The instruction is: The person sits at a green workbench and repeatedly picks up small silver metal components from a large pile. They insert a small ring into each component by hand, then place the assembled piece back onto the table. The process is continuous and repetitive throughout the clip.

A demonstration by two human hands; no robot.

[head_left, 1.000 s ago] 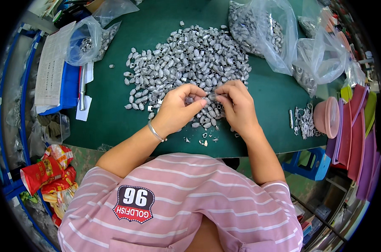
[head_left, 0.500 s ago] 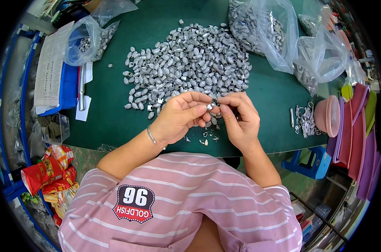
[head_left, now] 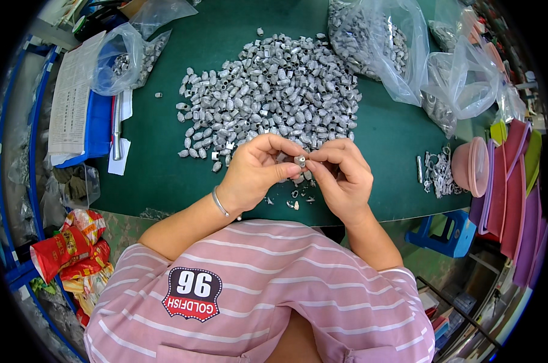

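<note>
Metal piece (head_left: pixel 300 161) pinched between both hands (head_left: pixel 259 172) (head_left: pixel 340 175) above the heap (head_left: pixel 271 91); seemingly being fitted or checked, next needing careful fingertip alignment

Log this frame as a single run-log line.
left hand and right hand: both pinch one small metal piece | below: scattered bits on green mat | behind: pile of metal pieces

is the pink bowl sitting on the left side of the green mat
No, the pink bowl sits at the right edge of the green mat, beyond the right hand.
</note>
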